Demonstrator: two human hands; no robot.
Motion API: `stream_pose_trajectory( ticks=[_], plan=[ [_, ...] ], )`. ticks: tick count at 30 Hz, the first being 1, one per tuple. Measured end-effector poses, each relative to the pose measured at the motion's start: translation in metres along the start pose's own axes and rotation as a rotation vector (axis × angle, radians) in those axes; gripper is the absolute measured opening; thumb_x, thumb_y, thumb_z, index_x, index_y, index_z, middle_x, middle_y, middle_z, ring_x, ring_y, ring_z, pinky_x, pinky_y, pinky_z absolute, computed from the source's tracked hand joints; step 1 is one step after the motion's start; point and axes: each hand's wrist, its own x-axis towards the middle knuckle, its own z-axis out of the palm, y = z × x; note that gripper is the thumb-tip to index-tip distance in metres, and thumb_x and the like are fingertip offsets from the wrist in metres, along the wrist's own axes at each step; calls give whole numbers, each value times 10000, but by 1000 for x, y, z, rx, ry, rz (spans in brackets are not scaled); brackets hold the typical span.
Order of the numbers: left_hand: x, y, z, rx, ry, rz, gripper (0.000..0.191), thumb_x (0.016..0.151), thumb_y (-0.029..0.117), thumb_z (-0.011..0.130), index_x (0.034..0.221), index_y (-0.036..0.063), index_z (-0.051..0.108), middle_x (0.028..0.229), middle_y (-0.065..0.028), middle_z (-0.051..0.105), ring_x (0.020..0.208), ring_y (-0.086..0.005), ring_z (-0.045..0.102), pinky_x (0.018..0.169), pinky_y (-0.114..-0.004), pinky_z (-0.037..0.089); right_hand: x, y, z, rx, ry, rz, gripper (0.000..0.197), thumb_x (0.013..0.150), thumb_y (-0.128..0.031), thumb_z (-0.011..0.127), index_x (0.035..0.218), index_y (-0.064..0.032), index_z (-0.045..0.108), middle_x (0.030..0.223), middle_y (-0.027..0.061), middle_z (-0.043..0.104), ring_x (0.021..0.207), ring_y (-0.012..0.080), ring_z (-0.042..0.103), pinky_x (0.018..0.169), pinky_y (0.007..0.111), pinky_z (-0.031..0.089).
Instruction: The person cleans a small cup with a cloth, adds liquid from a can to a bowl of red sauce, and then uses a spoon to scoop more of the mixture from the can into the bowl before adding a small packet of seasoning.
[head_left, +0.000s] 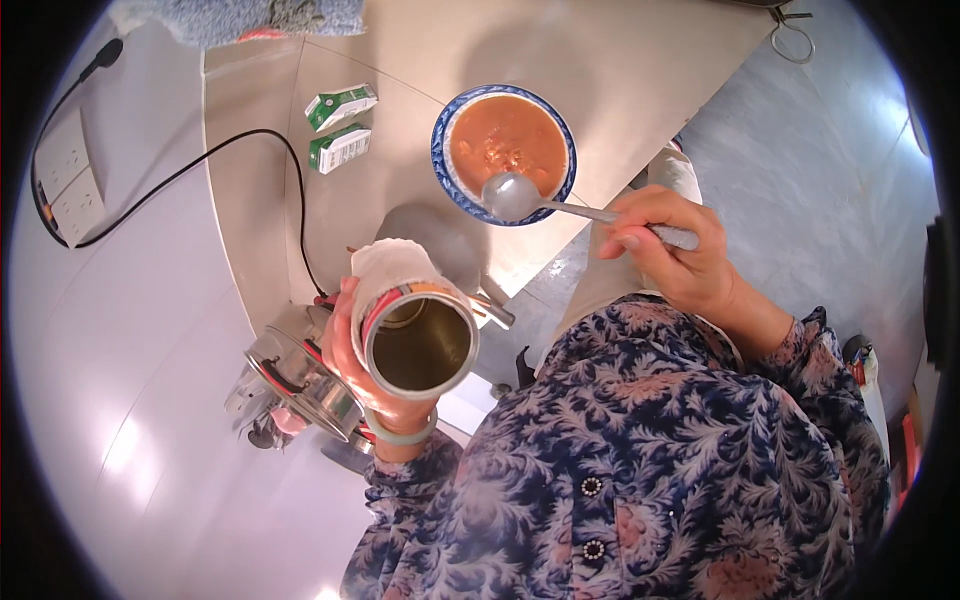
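Note:
My left hand (349, 349) grips a metal can (421, 345) wrapped partly in a pale cloth (394, 262); the can's open mouth faces the camera and shows a shiny inside. Between the fingers of my right hand (675, 251) is the handle of a metal spoon (511, 196). The spoon's bowl is over the near rim of a blue-and-white bowl (437, 154), which holds an orange-red soup or sauce with small lumps (506, 142). Whether the spoon touches the rim, I cannot tell.
Two small green-and-white cartons (341, 106) lie on the beige tiled counter (390, 45). A black cable (247, 133) runs across it past wall sockets (73, 176). Left of my left hand stands a steel pot with a lid (300, 375). A blue-grey cloth (247, 19) is at the top.

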Motion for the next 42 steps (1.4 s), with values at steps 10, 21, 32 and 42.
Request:
stream_pose_trajectory(
  ticks=[10, 21, 32, 42],
  plan=[
    [5, -1, -8, 219, 15, 81, 664, 726, 240, 784, 1201, -13, 395, 1119, -145, 504, 1059, -304, 564, 894, -375, 508, 6, 1, 3, -171, -34, -87, 75, 858, 23, 585, 933, 16, 580, 864, 113, 611, 751, 173, 614, 668, 265, 488],
    [4, -3, 32, -686, 145, -543, 779, 723, -74, 676, 1375, -3, 254, 1295, -155, 466, 1141, -251, 515, 963, -370, 429, -5, 30, 1, -148, 2, 236, 78, 901, -38, 550, 948, 8, 592, 845, 112, 646, 788, 186, 663, 681, 273, 512],
    [104, 24, 122, -1229, -157, -424, 779, 674, -73, 751, 1281, 16, 271, 1211, -125, 473, 1115, -207, 504, 941, -334, 454, -5, 0, -11, -88, -202, 364, 130, 919, -84, 536, 973, 16, 597, 894, 96, 624, 828, 164, 636, 733, 273, 497],
    [159, 22, 210, -1035, -273, -319, 756, 658, 15, 802, 1237, 19, 316, 1191, -100, 476, 1081, -183, 512, 909, -280, 481, 0, -5, -4, -82, -208, 352, 111, 920, -45, 514, 971, 12, 595, 902, 86, 628, 831, 153, 614, 754, 275, 489]
  ],
)
